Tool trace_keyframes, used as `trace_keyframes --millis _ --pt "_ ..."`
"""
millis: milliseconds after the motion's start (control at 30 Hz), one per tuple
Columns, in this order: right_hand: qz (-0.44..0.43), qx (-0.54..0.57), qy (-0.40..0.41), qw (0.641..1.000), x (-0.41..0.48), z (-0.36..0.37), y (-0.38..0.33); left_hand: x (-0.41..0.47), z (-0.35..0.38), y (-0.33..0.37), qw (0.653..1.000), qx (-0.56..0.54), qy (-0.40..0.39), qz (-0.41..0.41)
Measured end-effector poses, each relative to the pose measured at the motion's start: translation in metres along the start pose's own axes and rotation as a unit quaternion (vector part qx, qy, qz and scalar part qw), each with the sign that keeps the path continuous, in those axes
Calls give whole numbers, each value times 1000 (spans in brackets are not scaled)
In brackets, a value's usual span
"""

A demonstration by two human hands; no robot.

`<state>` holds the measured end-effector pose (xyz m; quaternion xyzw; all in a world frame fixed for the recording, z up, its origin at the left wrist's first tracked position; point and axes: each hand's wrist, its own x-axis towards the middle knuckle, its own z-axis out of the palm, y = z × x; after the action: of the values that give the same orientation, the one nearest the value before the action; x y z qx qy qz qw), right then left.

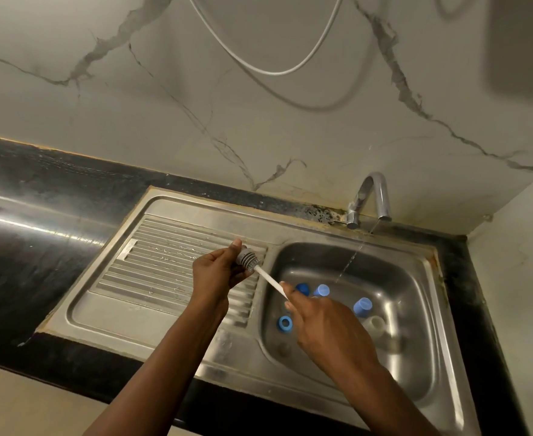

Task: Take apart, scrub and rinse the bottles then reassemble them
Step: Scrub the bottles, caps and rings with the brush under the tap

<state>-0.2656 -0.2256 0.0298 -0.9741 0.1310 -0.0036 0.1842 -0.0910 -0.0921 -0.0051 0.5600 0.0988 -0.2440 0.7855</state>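
Note:
My left hand [216, 272] is curled around the grey bristle head of a bottle brush [249, 260], above the seam between drainboard and basin. I cannot tell whether a clear bottle surrounds the bristles. My right hand [318, 319] pinches the brush's white handle [271, 283] over the basin. In the sink basin [416, 309] lie loose bottle parts: a dark blue cap [303, 288], a light blue cap [321, 291], a light blue cup [362, 306], a blue ring [285, 323] and a pale translucent piece [375, 324].
The chrome tap [369, 199] at the back runs a thin stream of water [351, 262] into the basin. The ribbed steel drainboard [152, 272] lies to the left, set in a black counter [32, 215]. A marble-patterned wall rises behind, with a white hose [274, 70] hanging on it.

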Motion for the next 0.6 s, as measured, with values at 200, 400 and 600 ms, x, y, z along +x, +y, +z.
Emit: trace_keyframes --millis 200,400,600 --pt "157 535 -160 815 -3 -8 -4 2 -8 0 996 -44 -77 25" --pt "212 778 -314 500 -4 -8 -2 2 1 6 977 -157 -143 2" --pt "191 661 -258 679 -2 -12 -8 2 4 4 990 -118 -75 -8"
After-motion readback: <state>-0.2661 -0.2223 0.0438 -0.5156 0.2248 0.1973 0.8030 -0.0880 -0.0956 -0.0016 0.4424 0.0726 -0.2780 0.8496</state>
